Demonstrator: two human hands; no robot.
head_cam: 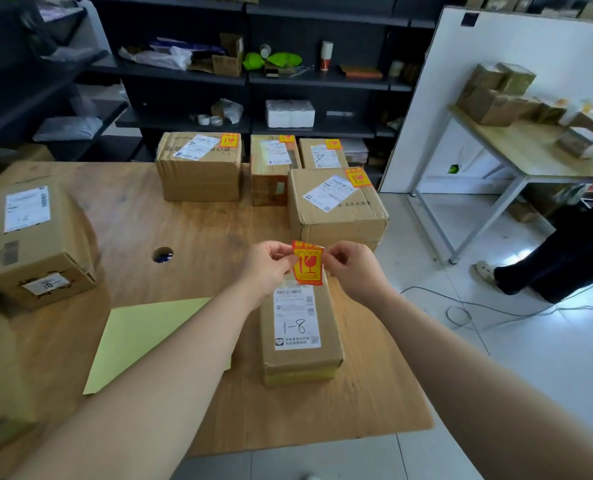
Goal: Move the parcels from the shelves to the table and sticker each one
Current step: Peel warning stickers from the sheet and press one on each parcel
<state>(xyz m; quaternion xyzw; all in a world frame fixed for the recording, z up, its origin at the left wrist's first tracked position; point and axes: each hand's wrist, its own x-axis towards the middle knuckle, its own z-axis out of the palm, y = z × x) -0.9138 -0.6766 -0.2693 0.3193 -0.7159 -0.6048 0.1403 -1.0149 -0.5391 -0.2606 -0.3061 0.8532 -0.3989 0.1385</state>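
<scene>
Sticker (308,263) time for the small parcel (300,330). The left hand (267,268) pinches the left edge of the red and yellow sticker. The right hand (353,271) pinches its right edge, so both hands are grasping it. The sticker hangs between the two hands, just above the far end of the small parcel. That parcel lies on the bench (184,230) right under the hands. Its white label (296,317) is on top, a bit nearer the person than the hands are.

To do this step well, I think the sticker should go on the bare brown card just past the white label, so no writing gets covered. Hold it flat and straight. Put one edge down first, then rub across so there are no bumps.

Four parcels (199,168) beyond the hands each have a sticker near a top corner, so this one can match. A bigger parcel (35,244), far off to the left of the left hand, shows no sticker yet.
</scene>
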